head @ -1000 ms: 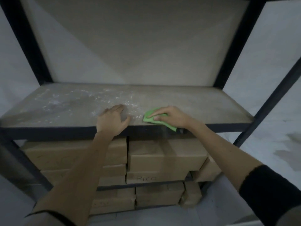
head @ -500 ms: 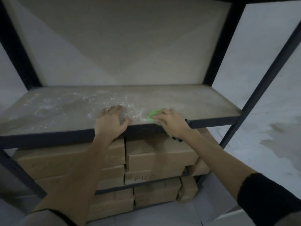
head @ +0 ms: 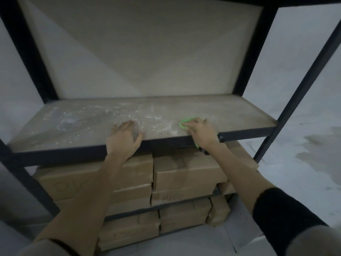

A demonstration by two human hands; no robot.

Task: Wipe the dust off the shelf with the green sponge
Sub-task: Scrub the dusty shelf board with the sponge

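The green sponge (head: 187, 121) is pressed flat under the closed fingers of the right hand (head: 202, 132) near the front edge of the shelf (head: 230, 115). White dust (head: 118, 115) is spread left of it. The left hand (head: 123, 138) is laid open, palm down, on the board. Below, closed cardboard boxes (head: 186, 172) are stacked; "PICO" (head: 173, 197) is handwritten on one.
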